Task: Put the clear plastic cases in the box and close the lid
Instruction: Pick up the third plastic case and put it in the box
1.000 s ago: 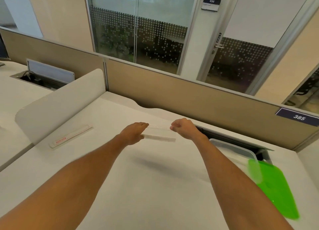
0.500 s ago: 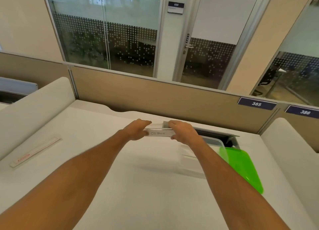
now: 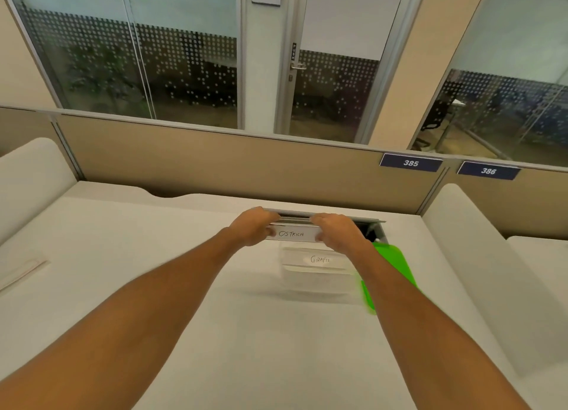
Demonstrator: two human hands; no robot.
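A clear plastic case [image 3: 294, 234] with a white label reading OSTRICH is held level above the clear box [image 3: 318, 279]. My left hand [image 3: 252, 226] grips its left end and my right hand [image 3: 335, 230] grips its right end. Inside the box, seen through its wall, lies another case [image 3: 319, 259] labelled GIRAFFE. The green lid [image 3: 390, 265] lies on the desk just right of the box, partly behind my right forearm. One more flat clear case [image 3: 18, 274] lies on the desk at the far left.
A white desk [image 3: 153, 256] holds everything, with a tan partition [image 3: 215, 160] behind it. An open cable slot [image 3: 365, 225] sits just beyond the box. White side dividers [image 3: 491, 256] stand left and right.
Both hands have carried the case to the right, from over the bare desk to above the box. The view has swung right, so the far-left case sits near the frame edge.
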